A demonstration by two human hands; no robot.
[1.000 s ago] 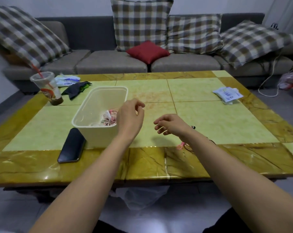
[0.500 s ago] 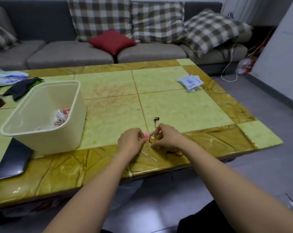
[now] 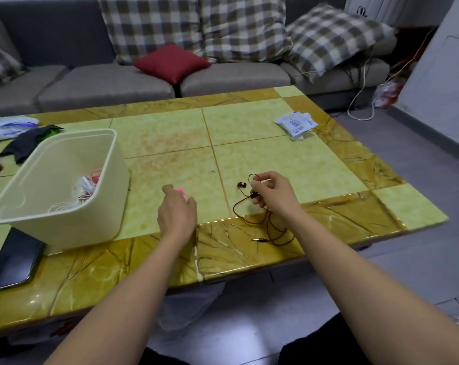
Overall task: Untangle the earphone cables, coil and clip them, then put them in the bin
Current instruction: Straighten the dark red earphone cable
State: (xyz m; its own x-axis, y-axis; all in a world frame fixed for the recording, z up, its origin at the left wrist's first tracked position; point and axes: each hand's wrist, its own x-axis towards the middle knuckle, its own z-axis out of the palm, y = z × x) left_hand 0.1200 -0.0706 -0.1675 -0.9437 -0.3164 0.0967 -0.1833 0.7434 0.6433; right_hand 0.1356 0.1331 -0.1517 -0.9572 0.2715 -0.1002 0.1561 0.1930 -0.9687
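Note:
A brown earphone cable [image 3: 269, 227] lies in loose loops near the table's front edge, its jack plug [image 3: 258, 240] pointing left. My right hand [image 3: 273, 196] pinches the cable's upper loop and one earbud; the other earbud [image 3: 241, 184] hangs just left of it. My left hand [image 3: 177, 213] rests on the table to the left and pinches a small pink clip [image 3: 180, 191]. The cream plastic bin [image 3: 65, 225] stands at the left, with white and pink coiled earphones [image 3: 87, 188] inside.
A black phone [image 3: 13, 259] lies in front of the bin near the table edge. A dark cloth [image 3: 29, 143] and a plastic bag [image 3: 7, 126] sit behind the bin. White packets [image 3: 295, 125] lie at the far right. A sofa with cushions stands behind the table.
My hands came down from the bin to the brown earphones, then parted. The left hand carried the pink clip leftward while the right lifted the cable's upper loop.

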